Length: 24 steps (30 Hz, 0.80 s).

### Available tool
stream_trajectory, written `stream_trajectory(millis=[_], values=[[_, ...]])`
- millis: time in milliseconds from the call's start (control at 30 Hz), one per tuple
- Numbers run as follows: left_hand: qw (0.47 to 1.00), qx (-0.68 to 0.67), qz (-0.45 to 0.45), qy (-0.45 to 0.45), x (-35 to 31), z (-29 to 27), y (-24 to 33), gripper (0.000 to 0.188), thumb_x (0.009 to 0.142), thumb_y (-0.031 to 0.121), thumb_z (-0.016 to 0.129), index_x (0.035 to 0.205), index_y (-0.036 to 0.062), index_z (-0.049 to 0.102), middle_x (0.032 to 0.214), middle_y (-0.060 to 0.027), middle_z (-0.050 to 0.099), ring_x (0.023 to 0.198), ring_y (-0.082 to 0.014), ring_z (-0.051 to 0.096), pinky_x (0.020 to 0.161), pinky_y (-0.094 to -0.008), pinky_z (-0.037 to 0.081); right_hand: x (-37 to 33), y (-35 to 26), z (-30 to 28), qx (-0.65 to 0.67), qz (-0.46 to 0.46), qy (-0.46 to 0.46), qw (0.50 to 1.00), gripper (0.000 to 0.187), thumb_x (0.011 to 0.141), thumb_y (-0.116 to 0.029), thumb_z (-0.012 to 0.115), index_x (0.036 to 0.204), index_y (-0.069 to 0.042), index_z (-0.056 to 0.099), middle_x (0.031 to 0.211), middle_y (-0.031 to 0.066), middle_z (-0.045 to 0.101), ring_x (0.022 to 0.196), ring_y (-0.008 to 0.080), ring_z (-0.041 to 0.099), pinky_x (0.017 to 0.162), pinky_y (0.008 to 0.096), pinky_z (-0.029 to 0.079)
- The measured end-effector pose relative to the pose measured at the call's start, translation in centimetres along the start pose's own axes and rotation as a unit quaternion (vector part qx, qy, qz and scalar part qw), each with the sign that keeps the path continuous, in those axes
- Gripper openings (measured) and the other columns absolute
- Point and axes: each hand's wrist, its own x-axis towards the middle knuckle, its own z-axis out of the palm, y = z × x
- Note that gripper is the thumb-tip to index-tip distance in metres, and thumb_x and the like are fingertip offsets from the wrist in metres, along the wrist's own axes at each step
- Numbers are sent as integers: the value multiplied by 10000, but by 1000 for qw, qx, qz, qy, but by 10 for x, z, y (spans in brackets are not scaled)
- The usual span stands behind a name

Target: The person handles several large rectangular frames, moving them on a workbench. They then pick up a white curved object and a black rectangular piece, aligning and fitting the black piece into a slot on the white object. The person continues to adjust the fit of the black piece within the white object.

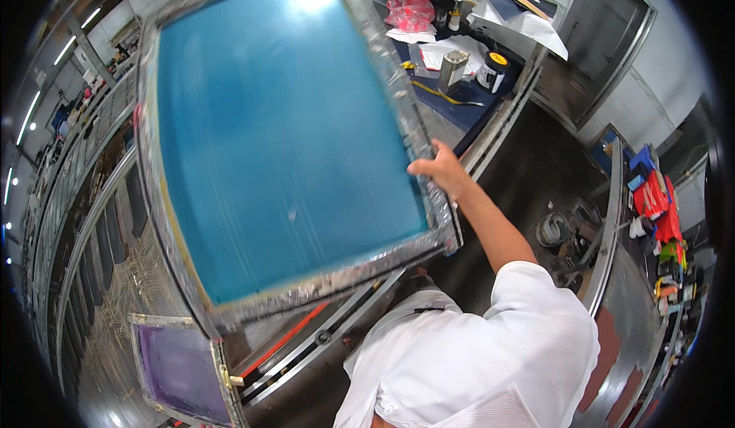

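A large silk screen frame with a smooth blue-teal mesh is held up, tilted, and fills much of the head view. Its rim is wrapped in worn, shiny silvery tape. My right hand grips the right side of the rim near its lower corner, thumb over the front and fingers behind. I cannot see my left hand; the frame covers much of the area on that side. Below the frame's lower left corner lies a smaller screen frame with a purple mesh.
A dark blue table behind the frame carries papers, a metal tin, a black-lidded jar and a yellow tape measure. Metal rails run below. Long racks stand at left, and a cluttered bench is at right.
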Motion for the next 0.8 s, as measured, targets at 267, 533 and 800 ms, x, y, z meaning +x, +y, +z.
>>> stream_trajectory(millis=[267,533,800], values=[[684,-425,-245,-540,-97,108,233,606,1048,459,473,1465,23,416,1244,-110,632,1136,-263,600,984,-369,470,122,68,-36,-34,45,-269,962,863,668,-171,847,1383,126,466,1113,137,651,986,163,626,876,311,522],[890,-231,-134,-370,-261,202,356,445,819,142,828,1148,-77,622,1097,-128,671,930,-198,615,854,-365,507,247,117,-76,-130,117,-263,949,912,668,-181,833,1429,114,428,862,99,667,630,147,624,501,290,500],[924,-134,-67,-353,-331,287,393,570,755,257,860,1124,-116,637,1132,-205,649,1037,-256,613,889,-373,483,318,185,-153,-337,-210,-153,905,638,690,-275,801,1216,56,657,1073,148,661,990,249,625,874,368,493]])
